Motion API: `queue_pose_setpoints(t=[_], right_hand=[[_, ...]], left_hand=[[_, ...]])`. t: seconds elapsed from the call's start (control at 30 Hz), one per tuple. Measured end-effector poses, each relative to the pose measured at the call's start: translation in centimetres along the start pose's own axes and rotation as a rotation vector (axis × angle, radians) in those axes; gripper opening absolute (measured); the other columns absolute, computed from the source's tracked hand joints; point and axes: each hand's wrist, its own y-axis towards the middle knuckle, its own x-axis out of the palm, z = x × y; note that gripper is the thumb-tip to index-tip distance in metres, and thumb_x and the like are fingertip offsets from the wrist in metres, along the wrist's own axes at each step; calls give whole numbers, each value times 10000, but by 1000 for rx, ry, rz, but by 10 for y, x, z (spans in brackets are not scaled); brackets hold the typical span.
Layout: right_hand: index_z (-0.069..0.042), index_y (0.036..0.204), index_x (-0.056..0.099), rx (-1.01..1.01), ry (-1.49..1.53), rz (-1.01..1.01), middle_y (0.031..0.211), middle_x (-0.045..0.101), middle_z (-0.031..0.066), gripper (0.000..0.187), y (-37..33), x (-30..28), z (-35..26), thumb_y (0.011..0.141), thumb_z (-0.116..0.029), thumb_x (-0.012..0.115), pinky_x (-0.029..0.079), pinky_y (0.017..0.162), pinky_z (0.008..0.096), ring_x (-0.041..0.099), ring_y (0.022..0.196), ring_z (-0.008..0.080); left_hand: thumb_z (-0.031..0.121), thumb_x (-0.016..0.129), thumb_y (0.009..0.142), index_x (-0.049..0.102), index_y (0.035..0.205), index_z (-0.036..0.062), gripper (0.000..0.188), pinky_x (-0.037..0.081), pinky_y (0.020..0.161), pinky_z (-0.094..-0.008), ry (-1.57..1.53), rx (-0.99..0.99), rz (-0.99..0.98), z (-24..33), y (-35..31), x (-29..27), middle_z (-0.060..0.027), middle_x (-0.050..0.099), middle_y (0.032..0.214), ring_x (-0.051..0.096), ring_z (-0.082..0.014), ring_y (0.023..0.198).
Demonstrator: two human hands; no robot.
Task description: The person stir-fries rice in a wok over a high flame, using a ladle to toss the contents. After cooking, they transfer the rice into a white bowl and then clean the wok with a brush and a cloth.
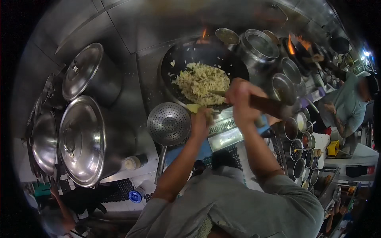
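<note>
A black wok (164,71) sits on the stove with fried rice (200,81) heaped in its middle and loose grains up its far wall. My right hand (241,102) is closed around a wok utensil with a thick wooden handle (266,106). Its thin shaft reaches left into the rice, where the head is hidden. At the wok's near rim, my left hand (201,122) is closed on a folded yellowish cloth (193,107), pressed against the rim. Just left of that hand rests a perforated strainer (169,123), its long handle pointing toward me.
Large lidded steel pots (83,142) crowd the left. Flame (204,33) shows behind the wok, and a burner flares (291,45) at the far right. Steel pots (262,43) stand right of the wok. Seasoning containers (296,148) line the right; another person (347,107) stands beyond.
</note>
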Motion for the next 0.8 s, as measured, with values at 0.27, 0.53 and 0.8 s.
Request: queue_pose_setpoints(t=[0.27, 0.53, 0.8], right_hand=[[6, 635, 547, -60, 347, 63, 626, 534, 45, 468, 50, -14, -48, 1030, -244, 564, 385, 486, 274, 482, 541, 123], [-55, 627, 506, 101, 18, 216, 620, 520, 53, 454, 55, 8, 20, 1029, -252, 583, 413, 569, 309, 470, 555, 142], [-101, 649, 455, 144, 160, 224, 581, 423, -69, 425, 54, 29, 17, 1031, -211, 604, 263, 460, 250, 351, 508, 30]], left_hand=[[131, 513, 982, 560, 873, 33, 154, 486, 478, -333, 84, -63, 220, -8, -87, 33, -117, 634, 794, 659, -218, 659], [146, 532, 951, 580, 934, 47, 112, 484, 498, -350, 150, -139, 184, -47, -61, -22, -104, 646, 815, 634, -205, 639], [183, 532, 969, 550, 841, 72, 171, 434, 473, -327, 84, -55, 47, 6, 27, -1, -54, 511, 664, 581, -175, 572]])
